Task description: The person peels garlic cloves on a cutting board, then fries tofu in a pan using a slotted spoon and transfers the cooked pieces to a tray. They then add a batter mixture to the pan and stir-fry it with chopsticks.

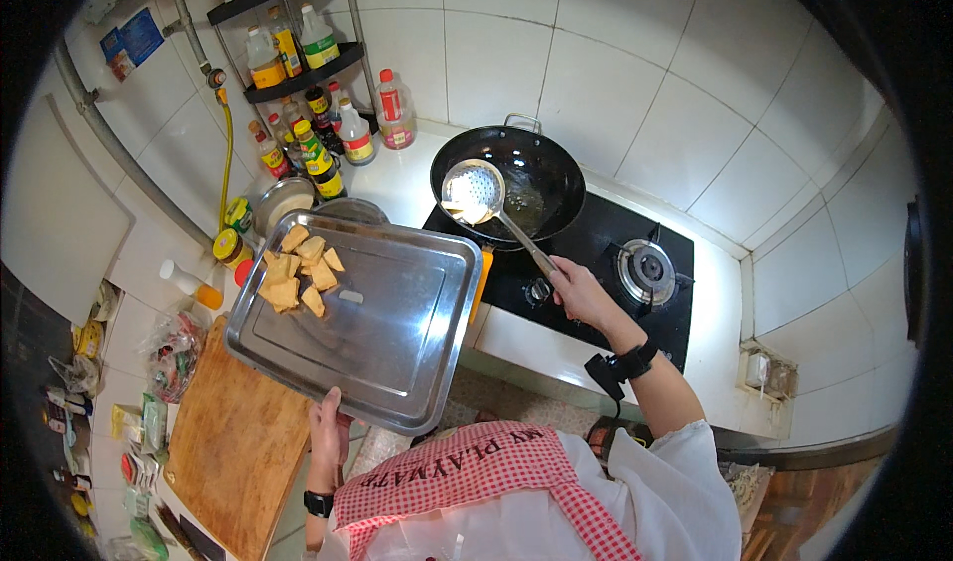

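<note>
My left hand (330,428) grips the near edge of a rectangular stainless steel tray (387,337), thumb on top of the rim. Golden fried-looking pieces (301,267), probably tofu, lie heaped in the tray's far left corner. My right hand (584,289) is closed around the handle of a perforated skimmer ladle (476,185). The ladle's bowl is over the black wok (555,189), and a few pale pieces (469,212) rest at its lower edge. Some liquid, seemingly oil, shows in the wok's bottom.
A second gas burner (650,270) sits right of the wok on the black cooktop (514,293). Sauce bottles (316,155) crowd the corner under a rack (305,73). A wooden cutting board (231,434) lies left, near a bagged item (175,356). Tiled walls (625,77) enclose the counter.
</note>
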### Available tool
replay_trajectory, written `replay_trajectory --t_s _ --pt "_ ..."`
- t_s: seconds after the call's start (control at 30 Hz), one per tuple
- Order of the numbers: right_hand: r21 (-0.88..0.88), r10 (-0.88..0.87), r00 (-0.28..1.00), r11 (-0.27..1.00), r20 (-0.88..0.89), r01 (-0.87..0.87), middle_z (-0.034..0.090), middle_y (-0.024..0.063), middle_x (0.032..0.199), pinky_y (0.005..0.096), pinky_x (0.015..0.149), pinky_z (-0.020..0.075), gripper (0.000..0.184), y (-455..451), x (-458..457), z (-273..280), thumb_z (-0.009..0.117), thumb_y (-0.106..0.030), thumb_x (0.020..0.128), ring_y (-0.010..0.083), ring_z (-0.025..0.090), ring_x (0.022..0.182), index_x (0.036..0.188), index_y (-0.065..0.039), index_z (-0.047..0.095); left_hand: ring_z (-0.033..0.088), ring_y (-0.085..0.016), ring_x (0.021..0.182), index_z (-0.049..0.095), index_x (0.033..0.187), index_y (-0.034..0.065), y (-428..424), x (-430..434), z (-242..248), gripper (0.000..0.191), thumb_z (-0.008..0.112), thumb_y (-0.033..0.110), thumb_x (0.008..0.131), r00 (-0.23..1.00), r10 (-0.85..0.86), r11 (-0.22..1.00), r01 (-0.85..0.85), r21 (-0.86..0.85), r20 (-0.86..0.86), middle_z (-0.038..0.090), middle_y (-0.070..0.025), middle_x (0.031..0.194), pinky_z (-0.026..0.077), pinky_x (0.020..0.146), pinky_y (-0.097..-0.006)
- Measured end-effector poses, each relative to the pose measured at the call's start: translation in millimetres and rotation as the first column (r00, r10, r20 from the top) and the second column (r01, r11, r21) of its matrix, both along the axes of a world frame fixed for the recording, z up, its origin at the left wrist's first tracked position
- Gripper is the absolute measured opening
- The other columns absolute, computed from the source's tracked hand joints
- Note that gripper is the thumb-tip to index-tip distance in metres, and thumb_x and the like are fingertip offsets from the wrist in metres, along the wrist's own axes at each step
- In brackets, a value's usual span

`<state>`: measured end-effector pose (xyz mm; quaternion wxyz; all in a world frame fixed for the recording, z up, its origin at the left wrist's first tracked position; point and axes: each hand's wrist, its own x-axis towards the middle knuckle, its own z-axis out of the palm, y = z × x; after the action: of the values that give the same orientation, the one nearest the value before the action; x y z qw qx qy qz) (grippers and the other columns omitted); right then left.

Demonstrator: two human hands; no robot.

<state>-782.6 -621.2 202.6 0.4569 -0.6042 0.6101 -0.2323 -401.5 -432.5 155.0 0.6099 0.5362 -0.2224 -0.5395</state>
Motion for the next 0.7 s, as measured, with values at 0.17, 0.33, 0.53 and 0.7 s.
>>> replay_trajectory --t_s 0.17,0.33,0.53,0.7 --pt "-0.241 -0.014 0.957 0.969 -0.289 -0.059 0.062 0.0283 0.086 0.0494 0.072 0.0487 0.046 18 15 -18 0.044 -0.024 0.092 0.0447 0.061 0.077 0.131 -0.001 0.039 0.058 -0.019 0.074 0.058 0.092 -0.0005 0 2 -1 0.029 0.056 0.028 0.09 1.0 -0.017 1.0 0.017 -0.011 -0.001 0.061 -0.0091 0.089 0.046 0.06 -0.0345" --pt "-0.349 -0.029 0.91 0.928 -0.414 -0.129 0.062 0.0277 0.077 0.0509 0.065 0.0493 0.048 32 24 -22 0.045 -0.022 0.091 0.0443 0.061 0.069 0.133 0.0 0.035 0.058 -0.019 0.073 0.058 0.093 -0.0006 -1 2 0 0.029 0.056 0.028 0.09 1.0 -0.027 1.0 0.027 -0.01 0.006 0.061 -0.0085 0.088 0.046 0.058 -0.0342" --pt "-0.395 -0.038 0.888 0.904 -0.458 -0.165 0.062 0.0257 0.072 0.0495 0.058 0.0494 0.051 43 32 -19 0.046 -0.02 0.09 0.0421 0.06 0.061 0.133 0.004 0.033 0.058 -0.019 0.074 0.058 0.095 -0.0009 -2 2 2 0.029 0.055 0.028 0.09 0.997 -0.081 0.996 0.081 -0.045 -0.001 0.061 -0.0083 0.089 0.045 0.057 -0.0347" --pt "-0.417 -0.042 0.883 0.891 -0.467 -0.178 0.062 0.0239 0.07 0.0484 0.055 0.0493 0.052 47 35 -24 0.047 -0.02 0.09 0.0404 0.061 0.058 0.133 0.005 0.033 0.058 -0.019 0.073 0.058 0.092 0.0007 -4 -1 3 0.027 0.055 0.027 0.091 1.0 -0.028 1.0 0.028 -0.006 0.002 0.061 -0.008 0.088 0.045 0.057 -0.0342"
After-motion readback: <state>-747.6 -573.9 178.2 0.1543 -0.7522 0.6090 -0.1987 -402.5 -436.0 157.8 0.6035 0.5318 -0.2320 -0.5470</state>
